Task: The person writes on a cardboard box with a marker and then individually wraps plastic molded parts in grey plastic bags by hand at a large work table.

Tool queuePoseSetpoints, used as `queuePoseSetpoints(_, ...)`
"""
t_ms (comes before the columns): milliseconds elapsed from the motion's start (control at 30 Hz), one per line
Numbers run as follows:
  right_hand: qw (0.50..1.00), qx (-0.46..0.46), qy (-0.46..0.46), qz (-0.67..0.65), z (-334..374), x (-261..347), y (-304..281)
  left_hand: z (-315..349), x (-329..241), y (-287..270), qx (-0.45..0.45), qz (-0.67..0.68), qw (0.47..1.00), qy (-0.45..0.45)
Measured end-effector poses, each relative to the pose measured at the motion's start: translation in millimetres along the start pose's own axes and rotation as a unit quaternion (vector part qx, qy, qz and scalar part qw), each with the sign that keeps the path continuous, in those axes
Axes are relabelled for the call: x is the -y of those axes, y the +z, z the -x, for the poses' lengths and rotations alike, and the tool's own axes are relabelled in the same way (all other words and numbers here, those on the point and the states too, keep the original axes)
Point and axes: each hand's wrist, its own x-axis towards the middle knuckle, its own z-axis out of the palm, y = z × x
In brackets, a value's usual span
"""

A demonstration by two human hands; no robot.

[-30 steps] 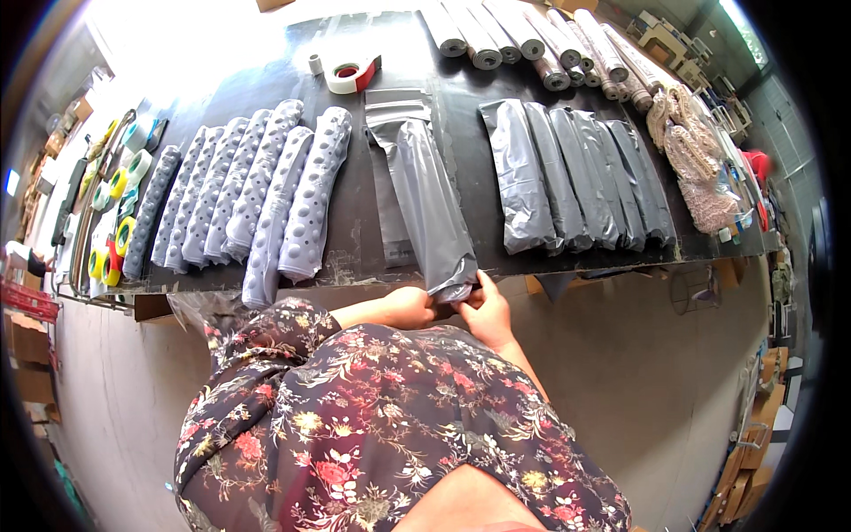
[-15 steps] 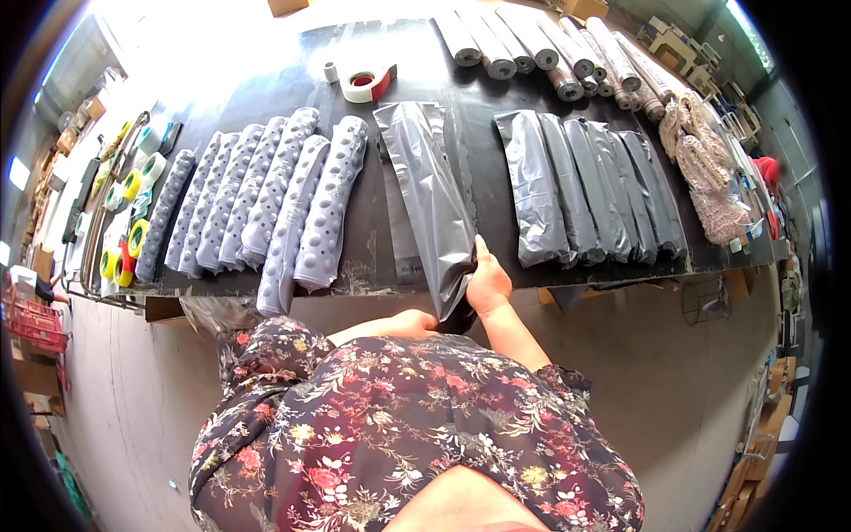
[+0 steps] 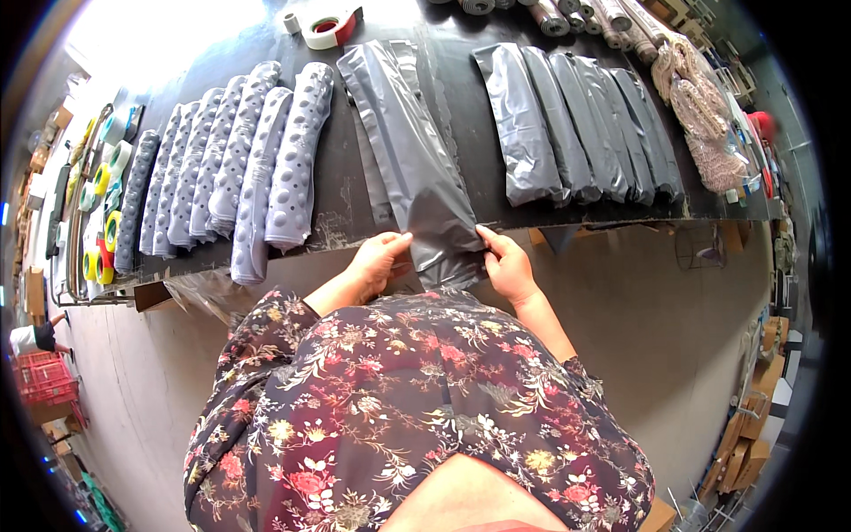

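Observation:
A long grey plastic bag (image 3: 408,168) lies on the dark table, its near end hanging over the front edge towards my body. My left hand (image 3: 377,266) pinches the bag's left side near that end. Opposite it, my right hand (image 3: 511,268) grips the right side between thumb and fingers. The bag looks filled along its length, but its contents are hidden. Left of it lie several grey-white rolls (image 3: 300,160) patterned with round dots. To the right, several packed grey plastic bags (image 3: 523,133) lie side by side.
A red-and-white tape roll (image 3: 330,30) and a small white spool (image 3: 291,23) stand at the back. Rolled mats (image 3: 550,18) and a bundle of beige cord netting (image 3: 705,115) occupy the far right. More tape rolls (image 3: 102,179) line the left end of the black table (image 3: 341,208).
My left hand has come up from beneath the bag's end to its left side. The bag's near end is spread wider. The whole view has shifted, with the table now higher in it.

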Motion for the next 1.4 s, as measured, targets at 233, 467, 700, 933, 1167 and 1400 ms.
queuePoseSetpoints(233,0.971,0.024,0.141,-0.191,-35,8,2,-17,26,0,0.027,0.076,0.997,0.022)
queuePoseSetpoints(467,0.934,-0.001,0.189,-0.303,-44,-18,11,-23,43,-17,-0.016,0.046,0.997,0.060)
queuePoseSetpoints(700,0.923,-0.011,0.145,-0.357,-30,-21,12,-11,71,-12,0.063,-0.008,0.997,0.041)
queuePoseSetpoints(933,0.909,-0.101,-0.358,0.190,-10,50,3,-5,100,-15,0.096,-0.151,0.978,0.110)
queuePoseSetpoints(1167,0.892,0.127,-0.393,0.183,-10,45,40,13,91,2,0.053,-0.126,0.986,0.097)
queuePoseSetpoints(1400,0.885,0.190,-0.355,0.233,-13,52,45,13,92,4,-0.025,-0.370,0.901,0.223)
